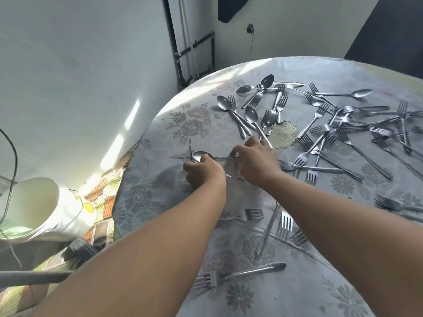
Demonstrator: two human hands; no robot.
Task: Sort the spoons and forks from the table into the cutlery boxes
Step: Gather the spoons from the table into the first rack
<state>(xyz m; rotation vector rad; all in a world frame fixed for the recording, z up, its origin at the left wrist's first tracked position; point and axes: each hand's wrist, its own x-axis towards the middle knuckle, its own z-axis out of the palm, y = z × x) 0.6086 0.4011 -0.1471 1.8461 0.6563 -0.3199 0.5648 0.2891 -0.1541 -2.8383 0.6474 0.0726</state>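
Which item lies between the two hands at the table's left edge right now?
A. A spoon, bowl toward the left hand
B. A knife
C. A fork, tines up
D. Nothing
A: the spoon runs across between them, its bowl beside the left hand and its handle reaching the fingers of the right hand.

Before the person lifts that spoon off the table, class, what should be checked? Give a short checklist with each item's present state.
1. Left hand at the spoon bowl: ok.
2. Right hand on the spoon's handle end: ok.
3. Firm grip: cannot tell, fingertips are hidden.
4. Spoon free of other cutlery: not ok, a thin piece crosses at the bowl.
5. Cutlery boxes in view: not ok, none visible.
6. Sorting finished: not ok, a fork pile lies on the table.
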